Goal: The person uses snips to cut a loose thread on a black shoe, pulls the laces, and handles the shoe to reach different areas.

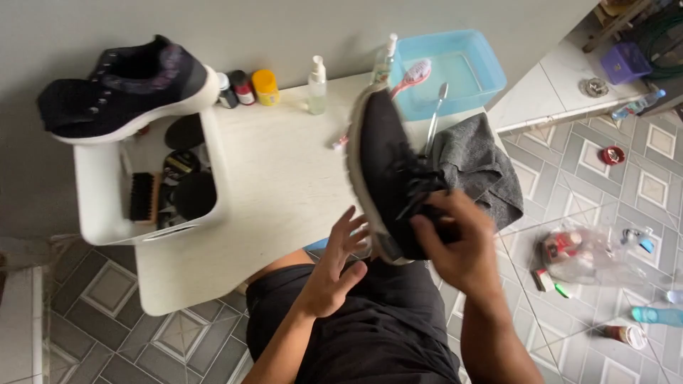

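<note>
The black sneaker (388, 174) is held tilted above the white table (284, 178), its pale sole turned left; the right hand (459, 245) is closed around its heel end; the left hand (338, 267) hangs just beside the sole, fingers spread, holding nothing; a grey cloth (480, 167) lies behind; a blue basin (455, 67) holds water; 1 more sneaker (124, 89) rests on a white basket (96, 206).

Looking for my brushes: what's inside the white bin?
In the white bin: a wooden brush and round dark tins. The black shoe on top hides the back part.
</note>
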